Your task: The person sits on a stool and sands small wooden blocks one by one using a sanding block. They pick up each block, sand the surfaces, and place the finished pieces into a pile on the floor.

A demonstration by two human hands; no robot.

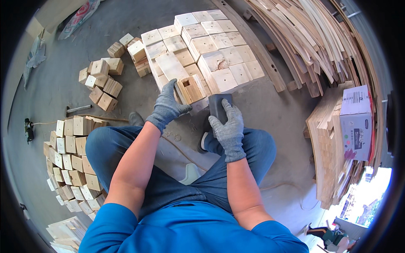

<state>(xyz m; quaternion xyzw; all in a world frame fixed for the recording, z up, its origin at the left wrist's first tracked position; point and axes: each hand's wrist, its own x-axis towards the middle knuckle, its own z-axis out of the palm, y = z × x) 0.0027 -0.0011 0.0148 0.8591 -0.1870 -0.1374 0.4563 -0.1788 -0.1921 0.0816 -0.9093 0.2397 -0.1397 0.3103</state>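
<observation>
Both my hands wear grey knitted gloves. My left hand (166, 105) curls round the near left side of a wooden block (192, 89), thumb below and fingers along its left edge. A square hole shows in that block, which rests at the near end of the block stack. In my right hand (229, 126) is a dark grey rectangular block (219, 109), held beside my right knee with the fingers over its face. Behind the wooden block lies a pale flat wooden piece (170, 65) on the stack (228, 55) of squared blocks.
Loose wooden blocks (101, 69) lie to the left, near a hammer (78, 109). More blocks are piled (74, 160) by my left knee. A green power tool (28, 130) sits far left. Long boards (291, 38) and a printed carton (356, 122) on stacked wood stand right.
</observation>
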